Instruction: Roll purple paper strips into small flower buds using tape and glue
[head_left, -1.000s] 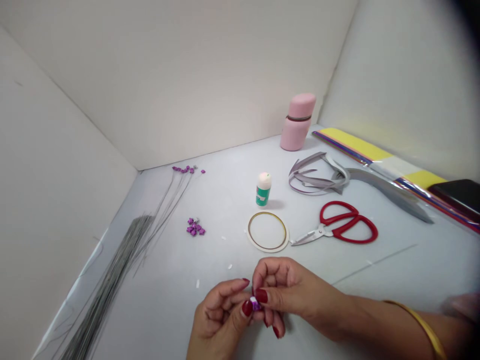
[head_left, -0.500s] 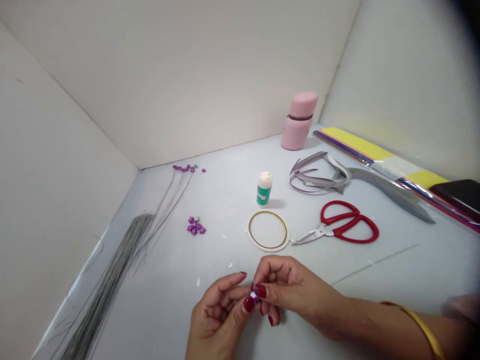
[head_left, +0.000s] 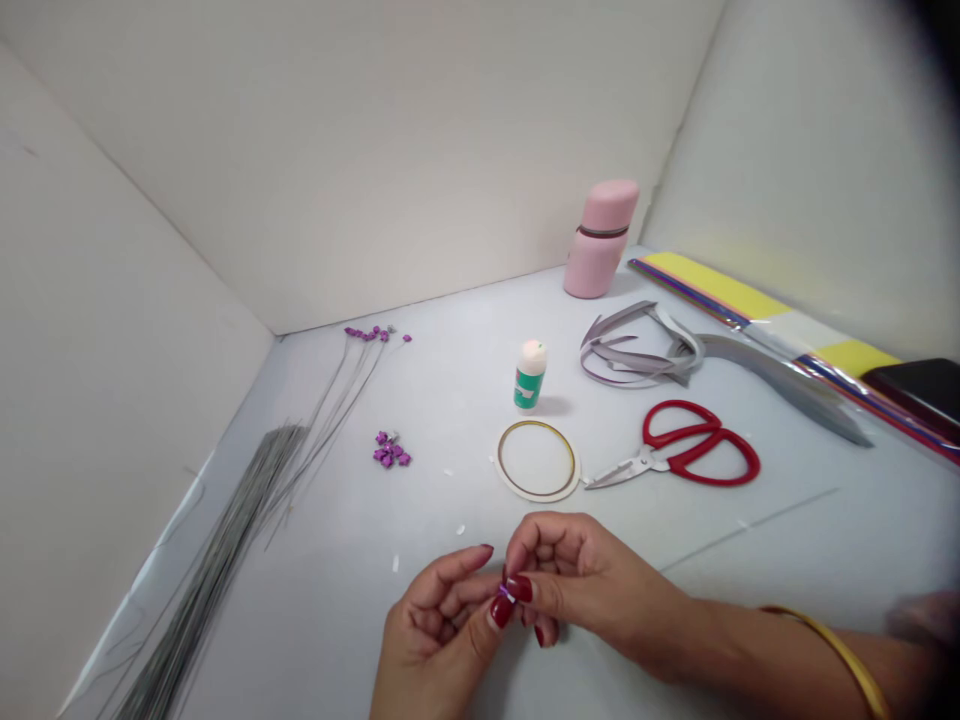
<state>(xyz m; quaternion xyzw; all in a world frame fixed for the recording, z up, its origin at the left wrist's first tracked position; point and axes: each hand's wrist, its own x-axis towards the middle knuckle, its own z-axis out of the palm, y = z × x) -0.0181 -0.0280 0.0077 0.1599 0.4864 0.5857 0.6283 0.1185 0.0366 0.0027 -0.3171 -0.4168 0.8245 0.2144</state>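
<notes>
Between the thumbs and fingertips of both hands is a small purple-and-white folded paper piece (head_left: pixel 507 593), mostly covered by the fingers. My left hand (head_left: pixel 442 625) pinches it from the left, its index finger stretched out above. From the right, my right hand (head_left: pixel 577 575) grips it with thumb and bent fingers. Up and to the left of my hands lies a little heap of purple folded paper stars (head_left: pixel 391 450). Similar purple pieces (head_left: pixel 367 335) sit at the tips of several thin wires farther back.
A roll of tape (head_left: pixel 536 498) lies beside red-handled scissors (head_left: pixel 667 460), with a small green-and-white bottle (head_left: pixel 529 378) behind. Grey paper strips (head_left: pixel 630 355), a pink flask (head_left: pixel 600 240) and coloured paper packs (head_left: pixel 720 285) are farther back right. A wire bundle (head_left: pixel 217 570) lies left; a single wire (head_left: pixel 750 526) lies right.
Both hands stay in nearly the same place. The paper piece has turned slightly between the fingertips, and less of its white side shows.
</notes>
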